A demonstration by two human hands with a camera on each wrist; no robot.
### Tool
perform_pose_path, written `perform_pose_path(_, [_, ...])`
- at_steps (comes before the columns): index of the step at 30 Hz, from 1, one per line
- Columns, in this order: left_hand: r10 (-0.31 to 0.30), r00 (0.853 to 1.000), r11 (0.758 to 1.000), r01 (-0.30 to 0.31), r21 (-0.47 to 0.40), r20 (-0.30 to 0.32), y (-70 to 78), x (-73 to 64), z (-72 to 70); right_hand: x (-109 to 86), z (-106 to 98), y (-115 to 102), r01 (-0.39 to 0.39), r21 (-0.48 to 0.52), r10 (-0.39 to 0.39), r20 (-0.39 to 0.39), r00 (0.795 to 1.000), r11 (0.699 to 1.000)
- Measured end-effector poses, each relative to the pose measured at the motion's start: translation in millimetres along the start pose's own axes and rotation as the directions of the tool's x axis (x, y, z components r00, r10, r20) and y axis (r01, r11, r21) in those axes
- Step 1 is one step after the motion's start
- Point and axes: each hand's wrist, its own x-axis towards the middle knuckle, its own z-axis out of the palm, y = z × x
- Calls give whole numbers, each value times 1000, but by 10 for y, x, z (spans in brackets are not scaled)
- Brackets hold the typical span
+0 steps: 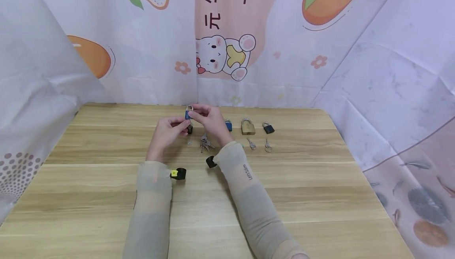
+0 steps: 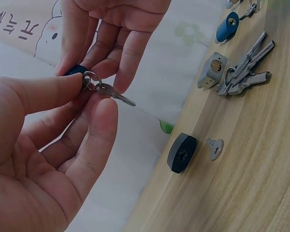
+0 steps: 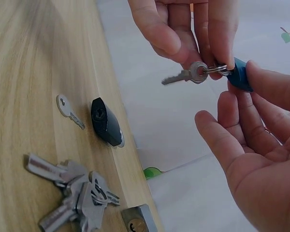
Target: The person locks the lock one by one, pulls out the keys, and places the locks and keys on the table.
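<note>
A small blue padlock (image 1: 188, 114) with a silver shackle is held up above the back of the table. My right hand (image 1: 212, 121) pinches its body between thumb and fingers. At the underside, the left hand (image 1: 167, 132) pinches a key at the keyhole; thumb and fingertips hide most of that key. From it hangs a split ring (image 2: 92, 79) with a second key (image 2: 115, 94) dangling, also visible in the right wrist view as a loose key (image 3: 186, 75). Below the hands lie a black padlock (image 3: 105, 122) and a small key (image 3: 69, 110).
A bunch of keys (image 1: 205, 143) lies beside a silver padlock (image 2: 212, 70). Further right are another blue padlock (image 1: 228, 125), a brass padlock (image 1: 248, 127) and a black padlock (image 1: 268, 128), with keys (image 1: 251, 144) in front. A printed curtain (image 1: 153, 73) hangs behind the table.
</note>
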Motion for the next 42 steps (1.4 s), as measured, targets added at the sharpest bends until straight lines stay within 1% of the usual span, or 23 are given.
perform_pose_path(7, [-12, 1000, 999, 11, -32, -22, -8, 0, 4, 15, 20, 22, 13, 22, -12, -22, 1000, 1000])
perform_pose_path(10, [-19, 1000, 999, 18, -41, -20, -4, -5, 4, 22, 22, 27, 12, 23, -11, -21, 1000, 1000])
perform_pose_path(12, [-24, 1000, 999, 24, -30, -15, 1, -9, 1, 25, 16, 23, 2, 50, -1, -26, 1000, 999])
perform_pose_path(14, [-31, 999, 999, 31, -6, -9, 4, -14, -6, 30, -1, 6, 2, 107, 5, -66, 998, 994])
perform_pose_path(17, [-43, 999, 999, 43, 27, 2, 9, -23, -18, 34, -49, -32, 29, 216, 9, -169, 986, 976])
perform_pose_path(19, [-49, 999, 998, 49, 27, 10, 14, -32, -31, 37, -83, -61, 55, 253, 5, -232, 973, 966])
perform_pose_path(21, [-61, 998, 998, 61, 11, 19, 19, -47, -61, 40, -102, -77, 63, 265, 7, -252, 968, 962])
perform_pose_path(23, [-87, 996, 996, 87, 8, 33, 23, -73, -119, 43, -100, -84, 58, 249, 5, -244, 970, 967])
perform_pose_path(24, [-100, 994, 994, 98, 48, 42, 26, -90, -158, 43, -92, -86, 52, 242, 6, -234, 972, 969])
perform_pose_path(26, [-147, 988, 983, 140, 114, 55, 31, -134, -245, 45, -64, -76, 44, 227, 4, -207, 978, 973])
perform_pose_path(28, [-205, 977, 963, 190, 190, 62, 34, -180, -337, 43, -25, -62, 34, 211, 5, -180, 984, 977])
perform_pose_path(30, [-261, 964, 941, 241, 236, 57, 28, -212, -406, 40, 18, -46, 26, 193, 4, -153, 988, 981])
perform_pose_path(32, [-307, 951, 932, 290, 218, 44, 6, -225, -444, 35, 59, -25, 27, 176, -4, -131, 991, 984])
perform_pose_path(34, [-334, 942, 927, 320, 197, 38, -33, -218, -454, 34, 98, -5, 36, 152, -19, -111, 994, 988])
perform_pose_path(36, [-349, 937, 924, 337, 182, 35, -81, -199, -449, 41, 134, 13, 46, 147, -33, -90, 995, 988])
perform_pose_path(38, [-367, 930, 919, 356, 171, 34, -131, -182, -439, 50, 167, 28, 42, 147, -31, -72, 997, 988])
perform_pose_path(42, [-393, 919, 907, 384, 170, 20, -207, -163, -434, 65, 232, 45, 14, 160, -7, -48, 999, 987])
